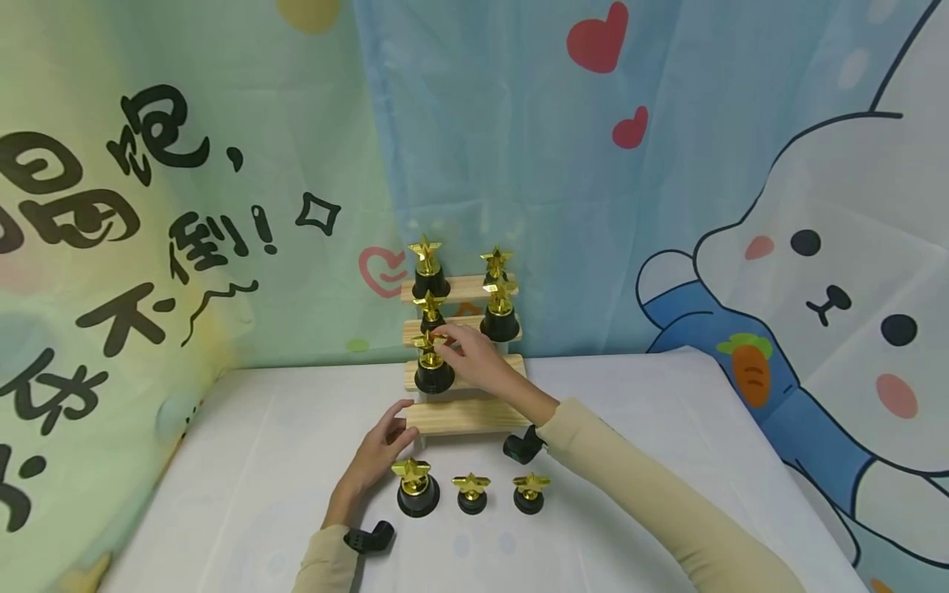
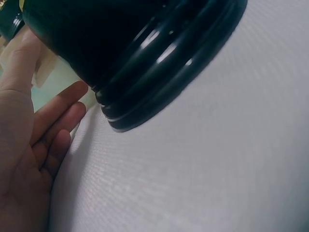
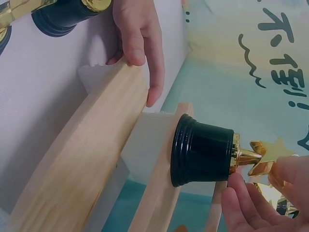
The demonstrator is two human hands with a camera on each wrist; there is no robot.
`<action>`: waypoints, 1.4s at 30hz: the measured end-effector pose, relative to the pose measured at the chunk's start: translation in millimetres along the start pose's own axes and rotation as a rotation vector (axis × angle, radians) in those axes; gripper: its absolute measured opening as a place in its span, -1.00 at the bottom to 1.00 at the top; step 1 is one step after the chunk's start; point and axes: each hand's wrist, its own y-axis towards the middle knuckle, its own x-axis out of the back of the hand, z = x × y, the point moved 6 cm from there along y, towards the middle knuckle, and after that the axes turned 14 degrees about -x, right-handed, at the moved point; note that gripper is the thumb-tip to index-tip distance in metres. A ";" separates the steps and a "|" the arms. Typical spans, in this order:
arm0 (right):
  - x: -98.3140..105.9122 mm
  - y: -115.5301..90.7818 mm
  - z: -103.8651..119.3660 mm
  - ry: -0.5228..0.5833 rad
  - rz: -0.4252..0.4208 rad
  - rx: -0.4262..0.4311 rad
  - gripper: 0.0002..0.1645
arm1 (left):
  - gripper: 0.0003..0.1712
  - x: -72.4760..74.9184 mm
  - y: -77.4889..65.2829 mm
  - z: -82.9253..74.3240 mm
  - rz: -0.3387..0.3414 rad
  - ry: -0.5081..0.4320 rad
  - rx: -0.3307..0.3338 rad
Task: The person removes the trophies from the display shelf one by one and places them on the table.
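Currently two bare hands at work about a four-step wooden stand on the white-covered counter. Right hand: pinching the gold star of a black-based trophy at the left end of the stand's second step up; base appears seated on the board. Left hand: thumb and fingers touching the left end of the stand's lowest step, loosely extended, nothing lifted. Four more trophies occupy the stand's upper two steps, a pair on each. Three others in a row in front of the stand. Writing: black Chinese lettering on the backdrop, left of the stand; 不 and 倒! legible.
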 end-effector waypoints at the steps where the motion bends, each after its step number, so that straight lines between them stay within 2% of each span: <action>1: -0.2 0.3 0.3 0.002 0.001 0.002 -0.58 | -0.32 0.3 0.2 -0.3 -0.001 -0.003 0.002; 9: 0.7 -1.7 2.5 0.012 -0.001 0.025 -0.60 | -0.34 0.6 1.0 -0.1 -0.001 0.000 0.004; 20: 7.8 -9.7 1.9 0.045 0.010 -0.023 -0.57 | -0.33 0.1 -0.6 2.4 -0.004 0.012 -0.010; 30: 17.9 -33.0 4.7 0.025 0.049 -0.039 -0.56 | -0.36 0.1 0.6 2.5 -0.002 0.005 -0.013; 42: 33.1 -67.1 6.0 0.005 0.077 0.003 -0.54 | -0.39 0.3 0.1 0.5 -0.006 0.000 -0.012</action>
